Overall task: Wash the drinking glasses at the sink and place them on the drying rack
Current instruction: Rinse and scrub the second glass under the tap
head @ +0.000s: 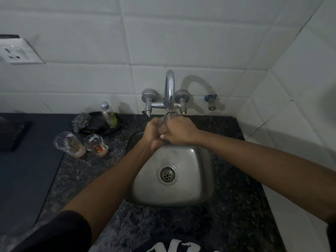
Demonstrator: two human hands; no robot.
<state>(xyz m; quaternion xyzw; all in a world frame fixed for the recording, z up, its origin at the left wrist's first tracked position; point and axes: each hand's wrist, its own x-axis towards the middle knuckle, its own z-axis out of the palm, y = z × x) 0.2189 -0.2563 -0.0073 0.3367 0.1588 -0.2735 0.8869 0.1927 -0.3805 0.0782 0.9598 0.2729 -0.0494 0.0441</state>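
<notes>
I have both hands, left hand (153, 132) and right hand (179, 132), curled around one glass (169, 118) under the tap (170, 91) over the sink (172, 179) so rinse water drains, while two dirty glasses (81, 144) wait on the desk (236, 206).

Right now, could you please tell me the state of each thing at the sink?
Held glass: gripped by both hands under the spout.
Left hand: gripping the glass.
Right hand: gripping the glass.
Two glasses on the counter: upright, unwashed, orange residue.
Bottle: upright, capped.
</notes>
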